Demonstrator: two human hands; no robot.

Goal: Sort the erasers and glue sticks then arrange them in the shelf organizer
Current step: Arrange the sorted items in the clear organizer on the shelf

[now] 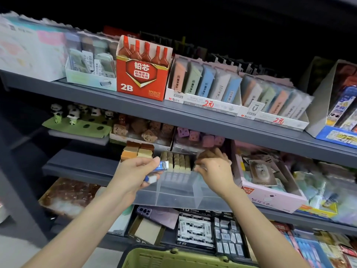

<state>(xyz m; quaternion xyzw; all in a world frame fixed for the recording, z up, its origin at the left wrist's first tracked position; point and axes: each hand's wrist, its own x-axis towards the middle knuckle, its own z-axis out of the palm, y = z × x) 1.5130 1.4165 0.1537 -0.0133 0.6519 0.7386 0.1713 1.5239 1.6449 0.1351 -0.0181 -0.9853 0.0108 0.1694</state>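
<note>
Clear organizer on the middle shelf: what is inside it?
A row of beige erasers stands in the back of the clear organizer. The right hand covers the part beside them, so its contents cannot be seen.

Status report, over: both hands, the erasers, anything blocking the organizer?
Left hand holds two blue-sleeved erasers. Right hand over beige eraser row in clear organizer, grip blurred. No obstruction seen.
</note>
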